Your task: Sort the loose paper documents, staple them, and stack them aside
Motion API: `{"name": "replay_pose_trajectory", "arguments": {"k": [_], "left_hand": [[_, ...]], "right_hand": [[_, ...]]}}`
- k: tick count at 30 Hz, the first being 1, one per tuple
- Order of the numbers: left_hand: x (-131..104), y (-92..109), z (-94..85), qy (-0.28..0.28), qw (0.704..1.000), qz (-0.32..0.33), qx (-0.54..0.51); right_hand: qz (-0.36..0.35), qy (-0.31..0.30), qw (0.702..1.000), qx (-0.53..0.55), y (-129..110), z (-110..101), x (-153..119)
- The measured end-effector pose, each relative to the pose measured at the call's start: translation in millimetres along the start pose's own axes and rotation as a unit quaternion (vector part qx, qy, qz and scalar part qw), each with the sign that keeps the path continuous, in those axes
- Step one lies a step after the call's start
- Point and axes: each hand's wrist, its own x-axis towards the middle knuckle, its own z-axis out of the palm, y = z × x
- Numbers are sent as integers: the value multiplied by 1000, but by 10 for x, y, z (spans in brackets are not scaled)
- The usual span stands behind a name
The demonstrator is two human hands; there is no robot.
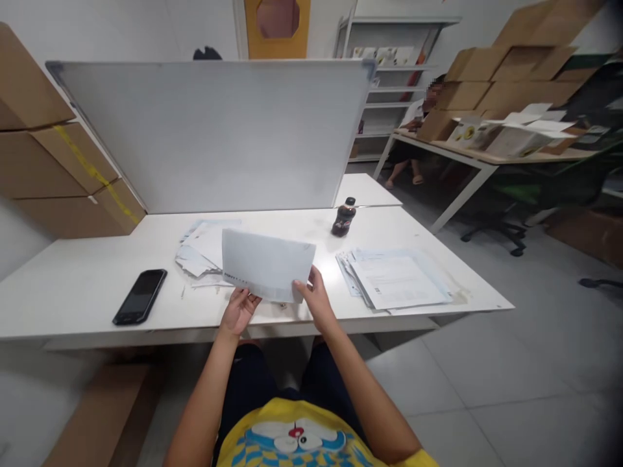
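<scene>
Between my hands is a pale sheet of paper (268, 261), tilted up over the front edge of the desk, with a little dark print at its lower left. My left hand (240, 310) holds it from below at the lower left edge, its fingers partly behind the sheet. At the lower right corner my right hand (314, 297) pinches it, thumb in front and fingers behind. Behind it to the left lies a loose pile of papers (197, 256). A neater stack of printed papers (402, 280) rests to the right.
A dark drink bottle (344, 217) stands upright behind the right stack. A black phone-like device (141, 297) lies at the left. The whiteboard (233, 136) rises at the desk's back, beside cardboard boxes (58, 175). A person (413, 120) sits by another table at the back right.
</scene>
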Motion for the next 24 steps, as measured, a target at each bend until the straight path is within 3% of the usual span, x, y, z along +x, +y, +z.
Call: {"name": "replay_pose_trajectory", "arguments": {"k": [4,7,10,13,18,24], "left_hand": [[-28,-6,17,-23,999,20,32],[-48,59,-16,-33,991,111,63],[-86,129,-83,-36,967,181,176],[-140,98,-132,-59,937,169,299],[-225,-75,-140,-60,906,170,383],[-295,-94,-174,-54,898,193,393]], "right_hand": [[-32,-47,998,10,-172,-141,-4],[-81,-2,996,-40,-236,-335,-3],[-83,20,993,-78,-146,-520,-29],[-62,22,995,-74,76,-599,-108],[-49,31,997,-48,406,-584,-244],[-55,32,997,-32,403,-628,-293]]}}
